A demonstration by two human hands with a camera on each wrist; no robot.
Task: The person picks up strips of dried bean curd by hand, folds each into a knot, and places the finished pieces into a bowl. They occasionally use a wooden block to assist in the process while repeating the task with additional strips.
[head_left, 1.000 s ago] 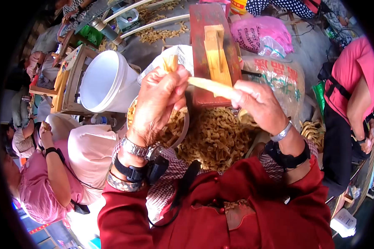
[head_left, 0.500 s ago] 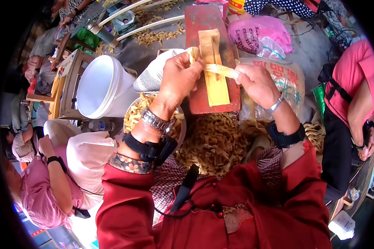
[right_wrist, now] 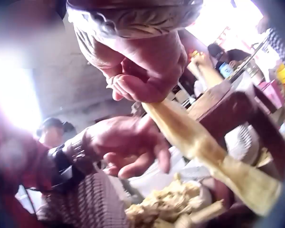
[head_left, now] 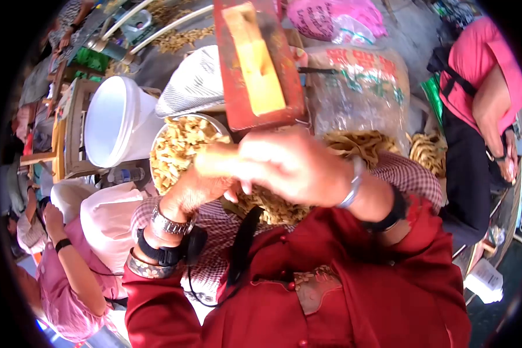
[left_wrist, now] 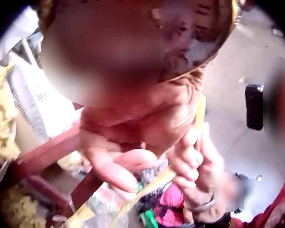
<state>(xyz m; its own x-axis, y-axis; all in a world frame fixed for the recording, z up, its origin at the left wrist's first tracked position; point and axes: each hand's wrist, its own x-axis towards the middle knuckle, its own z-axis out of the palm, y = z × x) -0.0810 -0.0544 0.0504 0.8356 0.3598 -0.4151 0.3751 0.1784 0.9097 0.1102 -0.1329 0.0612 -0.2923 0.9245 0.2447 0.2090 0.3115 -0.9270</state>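
My right hand [head_left: 301, 165] grips one end of a long pale yellow strip [right_wrist: 199, 147], which looks like dried food and hangs toward the lower right in the right wrist view. Close beside it is my left hand [head_left: 200, 182], its fingers loosely bent and apart in the right wrist view, near the strip's held end. In the head view the hands overlap and blur, hiding the strip. Beyond them a yellow wooden block [head_left: 255, 64] lies on a red bench [head_left: 232, 93]. A bowl [head_left: 225, 130] heaped with short yellowish pieces stands by my left hand.
More pieces form a pile [head_left: 272, 209] below my hands. A white bucket [head_left: 107, 122] stands left of the bowl, and a clear plastic sack [head_left: 354, 95] lies right of the bench. People sit on both sides; one wears a pink shirt [head_left: 481, 46].
Both hands have come back from over the bench toward my body. The strip stretched between them earlier now hangs from my right hand, and my left fingers have loosened. The head view has shifted.
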